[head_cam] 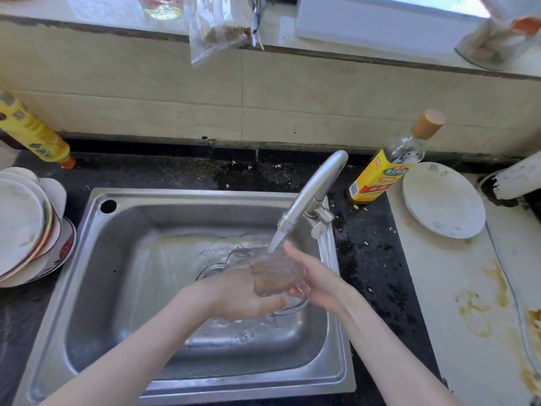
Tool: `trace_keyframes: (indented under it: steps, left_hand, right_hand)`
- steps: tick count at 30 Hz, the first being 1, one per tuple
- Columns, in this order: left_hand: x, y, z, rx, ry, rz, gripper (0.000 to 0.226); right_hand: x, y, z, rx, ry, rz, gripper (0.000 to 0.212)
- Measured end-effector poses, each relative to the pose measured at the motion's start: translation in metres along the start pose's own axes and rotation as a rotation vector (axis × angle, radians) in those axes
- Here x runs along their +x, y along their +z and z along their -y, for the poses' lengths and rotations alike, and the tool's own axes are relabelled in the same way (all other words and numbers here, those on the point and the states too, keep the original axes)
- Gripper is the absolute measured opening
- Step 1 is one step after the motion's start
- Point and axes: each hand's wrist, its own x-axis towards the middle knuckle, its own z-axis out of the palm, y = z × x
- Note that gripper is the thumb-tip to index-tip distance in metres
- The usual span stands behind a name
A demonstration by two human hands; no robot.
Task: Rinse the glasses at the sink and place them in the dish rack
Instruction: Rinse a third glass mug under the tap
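Glass [276, 273] with a handle sits sideways over the sink [123, 259], right under the faucet [314, 190], with water running onto it. Both hands are on it. The left hand [243, 297] comes in from the sink's left and cups the glass from below, its fingers curled under the rim end. The right hand [314, 276] holds the other end, its fingers wrapped loosely round the base and handle, one fingertip raised toward the stream. So I'd judge the rinsing is under way and not finished; this glass has yet to go anywhere.

Farther out, left of the sink, a stack of plates [26, 227] leans on the dark desk [366, 259], with a yellow bottle [32, 130] behind it. Right of the sink stands an oil bottle [383, 174], and beyond that a white plate [443, 200] lies on a stained light surface. I can't see a dish rack from here, nor any other glasses waiting or done, so how many remain I cannot tell.
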Motion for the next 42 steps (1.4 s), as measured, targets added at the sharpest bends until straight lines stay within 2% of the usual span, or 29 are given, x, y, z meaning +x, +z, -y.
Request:
trace_keyframes:
  steps: [3,5,8,10,12,13,15,17,19,20,23,25,27,30,32,34,35,37,39,42]
  left_hand:
    - [-0.003,0.006,-0.006,0.047,-0.013,-0.085,0.037]
    - [-0.002,0.006,-0.008,-0.03,-0.016,-0.151,0.028]
    - [-0.002,0.007,0.001,-0.087,-0.026,-0.23,0.036]
    - [-0.003,0.009,0.01,-0.132,-0.012,-0.189,0.048]
    - [-0.003,0.008,0.011,-0.183,0.037,-0.096,0.052]
    - [-0.002,0.006,0.013,-0.136,0.053,-0.055,0.05]
    - [0.001,0.002,0.016,0.129,0.053,-0.038,0.043]
    - [0.006,-0.001,0.021,0.375,0.019,-0.099,0.033]
    - [0.01,0.002,0.024,0.462,-0.001,-0.212,0.026]
    - [0.01,0.001,0.021,0.428,-0.016,-0.275,0.023]
    - [0.008,0.001,0.014,0.154,-0.048,-0.473,0.011]
    - [0.006,0.0,0.011,-0.017,-0.106,-0.538,0.004]
    - [0.008,0.0,0.006,-0.044,-0.14,-0.571,0.003]
    - [0.01,-0.001,-0.001,0.038,-0.185,-0.659,0.01]
    - [0.011,0.001,-0.002,0.124,-0.173,-0.633,0.018]
    - [0.01,0.004,0.001,0.201,-0.045,-0.555,0.028]
    - [0.009,0.006,0.006,0.279,0.034,-0.522,0.03]
    - [0.005,0.006,0.02,0.468,0.117,-0.559,0.017]
    - [0.001,0.003,0.034,0.547,0.12,-0.616,0.011]
    - [-0.001,-0.001,0.042,0.406,0.126,-0.638,0.03]
  right_hand:
    - [0.002,-0.005,0.006,-0.05,0.047,0.005,0.04]
    - [0.006,-0.003,0.004,-0.019,0.058,-0.015,0.053]
    - [0.012,-0.003,-0.003,0.094,0.046,-0.005,0.066]
    - [0.014,-0.006,-0.004,0.146,0.071,-0.036,0.069]
    - [0.016,-0.009,-0.005,0.178,0.103,-0.062,0.061]
    - [0.016,-0.009,-0.004,0.195,0.116,-0.071,0.058]
    - [0.016,-0.01,-0.006,0.278,0.16,-0.104,0.057]
    - [0.012,-0.009,-0.008,0.403,0.218,-0.106,0.052]
    - [0.01,-0.008,-0.01,0.497,0.252,-0.06,0.058]
    - [0.009,-0.008,-0.011,0.544,0.243,-0.043,0.06]
    - [0.002,-0.011,-0.011,0.725,0.077,0.083,0.045]
    - [-0.005,-0.008,-0.013,0.785,-0.048,0.193,0.058]
    - [-0.008,-0.008,-0.018,0.821,-0.108,0.234,0.068]
    - [-0.005,-0.001,-0.026,0.881,-0.139,0.271,0.081]
    - [-0.002,0.007,-0.028,0.86,-0.151,0.176,0.07]
    - [-0.001,0.014,-0.028,0.857,-0.116,0.069,0.053]
    - [-0.001,0.015,-0.027,0.872,-0.088,0.013,0.051]
    - [0.001,0.011,-0.027,0.847,-0.045,-0.062,0.057]
    - [0.003,0.007,-0.028,0.777,-0.014,-0.101,0.062]
    - [0.004,0.002,-0.032,0.648,0.045,-0.104,0.066]
